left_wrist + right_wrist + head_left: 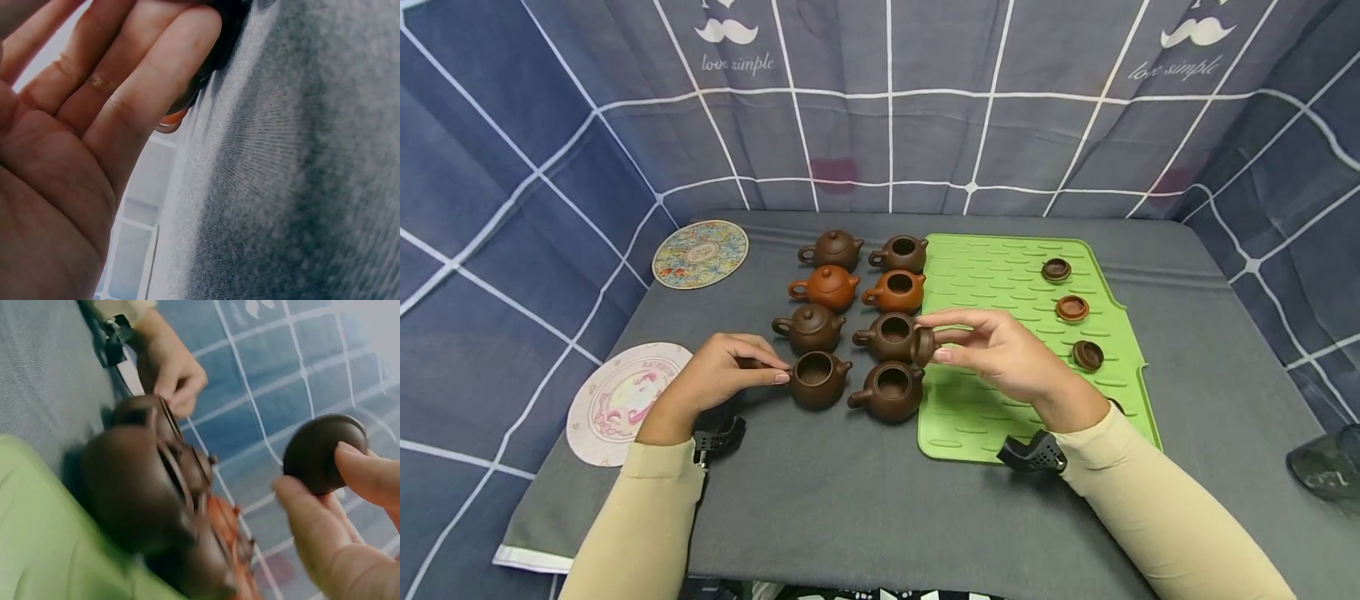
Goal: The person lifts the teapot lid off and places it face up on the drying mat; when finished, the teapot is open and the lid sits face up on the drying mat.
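My left hand (722, 375) pinches the handle of a lidless dark brown teapot (817, 393) at the front of the left column. In the right wrist view, a round dark lid (319, 456) sits between the thumb and fingers of my right hand (1011, 357). From the head, this lid overlaps the edge of an open brown teapot (892, 327) in the right column. Another open brown teapot (891, 393) stands in front of that one. Behind the left hand's pot is a lidded brown teapot (812, 329). My palm (50, 181) fills much of the left wrist view.
Farther back stand lidded teapots, brown (833, 250) and orange (829, 289), and open ones, brown (902, 252) and orange (898, 292). Several lids (1072, 308) lie on a green mat (985, 267). Two round coasters (700, 254) are at left, a dark glass (1330, 462) far right.
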`<state>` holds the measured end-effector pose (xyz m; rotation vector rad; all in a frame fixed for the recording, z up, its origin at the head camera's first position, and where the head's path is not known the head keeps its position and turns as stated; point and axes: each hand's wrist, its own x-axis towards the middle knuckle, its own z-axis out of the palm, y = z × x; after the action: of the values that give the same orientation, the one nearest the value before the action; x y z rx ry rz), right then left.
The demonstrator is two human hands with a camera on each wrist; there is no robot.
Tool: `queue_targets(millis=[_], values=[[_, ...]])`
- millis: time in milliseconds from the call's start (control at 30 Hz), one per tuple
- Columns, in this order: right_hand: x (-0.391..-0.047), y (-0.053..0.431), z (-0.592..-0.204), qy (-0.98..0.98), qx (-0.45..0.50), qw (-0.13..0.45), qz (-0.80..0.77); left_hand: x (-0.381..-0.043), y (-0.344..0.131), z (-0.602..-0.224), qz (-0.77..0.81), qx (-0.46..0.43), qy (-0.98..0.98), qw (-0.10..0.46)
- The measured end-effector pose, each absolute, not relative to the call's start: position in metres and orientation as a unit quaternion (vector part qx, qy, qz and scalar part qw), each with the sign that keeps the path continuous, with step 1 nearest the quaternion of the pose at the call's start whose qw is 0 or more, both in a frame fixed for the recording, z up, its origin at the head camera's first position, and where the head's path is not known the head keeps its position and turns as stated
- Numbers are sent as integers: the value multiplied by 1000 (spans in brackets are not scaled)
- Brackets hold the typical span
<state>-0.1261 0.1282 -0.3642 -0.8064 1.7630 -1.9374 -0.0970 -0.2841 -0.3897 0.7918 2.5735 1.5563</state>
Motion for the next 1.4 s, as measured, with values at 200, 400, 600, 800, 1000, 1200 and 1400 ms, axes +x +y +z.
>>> queue_targets(millis=[200, 400, 600, 800, 1000, 1200, 1400], values=[[-128, 181, -384, 539, -233, 207, -782, -92, -278, -378, 497, 257, 828, 16], [-119, 208, -399, 594, -204, 192, -754, -92, -279, -378, 494, 250, 833, 14], [-107, 205, -405, 695, -193, 172, -671, -91, -279, -377, 486, 243, 839, 14], [-96, 201, -407, 748, -228, 171, -600, -90, -277, -375, 483, 246, 840, 10], [-92, 196, -409, 822, -259, 116, -494, -92, -283, -384, 480, 246, 842, 8], [-88, 199, -409, 873, -274, 63, -400, -103, -291, -401, 471, 247, 847, 12], [-87, 202, -404, 885, -302, 31, -354, -104, -292, -401, 480, 249, 841, 15]])
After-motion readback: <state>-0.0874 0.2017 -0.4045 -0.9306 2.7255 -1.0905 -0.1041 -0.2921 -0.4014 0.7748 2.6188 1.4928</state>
